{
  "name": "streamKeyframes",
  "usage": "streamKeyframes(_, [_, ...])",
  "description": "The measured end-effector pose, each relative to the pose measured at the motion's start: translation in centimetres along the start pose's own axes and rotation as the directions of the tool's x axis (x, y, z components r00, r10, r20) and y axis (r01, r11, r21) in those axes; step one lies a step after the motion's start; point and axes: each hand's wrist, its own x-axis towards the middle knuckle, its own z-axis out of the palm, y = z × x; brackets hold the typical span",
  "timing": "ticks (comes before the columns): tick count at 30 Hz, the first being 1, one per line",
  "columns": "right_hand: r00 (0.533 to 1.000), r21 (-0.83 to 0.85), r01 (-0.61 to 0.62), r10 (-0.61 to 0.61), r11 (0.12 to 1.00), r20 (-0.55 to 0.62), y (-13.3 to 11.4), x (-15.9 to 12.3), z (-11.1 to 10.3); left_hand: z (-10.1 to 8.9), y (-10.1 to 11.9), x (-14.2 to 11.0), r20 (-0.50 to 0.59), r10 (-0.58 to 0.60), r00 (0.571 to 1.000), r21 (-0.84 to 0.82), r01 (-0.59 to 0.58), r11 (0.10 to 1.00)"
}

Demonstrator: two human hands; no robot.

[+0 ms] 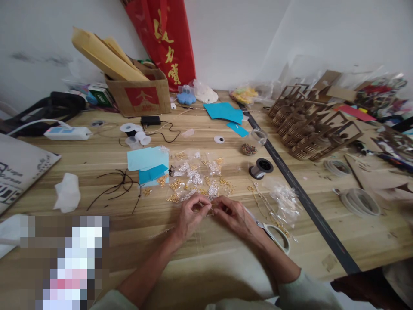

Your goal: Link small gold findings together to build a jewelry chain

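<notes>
My left hand [193, 213] and my right hand [232, 216] meet over the table, thumbs and fingertips pinched close together. Whatever they pinch is too small to make out. A thin pale chain [164, 232] trails on the table beside my left wrist, and fine strands show below the fingers. Just beyond the fingertips lie small clear bags and piles of silver beads [195, 176] and gold findings [174, 185]. White-handled scissors [278, 237] lie partly under my right forearm. Gold and silver chains [258, 198] rest right of my right hand.
A wire spool [261, 168], a jar of dark beads [250, 148] and clear bags [285, 202] stand on the right. Brown wooden frames [309, 125] are stacked behind. Blue sheets [145, 158], black cords [118, 185] and a power strip [69, 132] lie left; a cardboard box [142, 97] stands behind.
</notes>
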Motion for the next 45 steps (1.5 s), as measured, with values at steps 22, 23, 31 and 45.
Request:
streamKeyframes(22, [0.995, 0.197, -0.083, 0.092, 0.977, -0.036, 1.0, 0.3, 0.5, 0.1, -0.1, -0.5, 0.1, 0.073, 0.992, 0.484, -0.112, 0.868])
streamKeyframes(23, [0.995, 0.207, -0.082, 0.092, 0.975, -0.035, 1.1, 0.3, 0.5, 0.1, 0.1, -0.6, 0.12, 0.071, 0.99, 0.518, -0.123, 0.847])
streamKeyframes(31, [0.996, 0.29, -0.085, 0.087, 0.953, 0.006, 1.0, 0.2, 0.5, 0.3, 0.5, -0.6, 0.159, 0.042, 0.986, 0.566, -0.126, 0.814])
streamKeyframes(45, [0.997, 0.264, -0.077, 0.07, 0.961, 0.033, 0.2, 0.1, 0.0, 0.0, 1.0, -0.4, 0.177, -0.071, 0.982, 0.466, -0.02, 0.885])
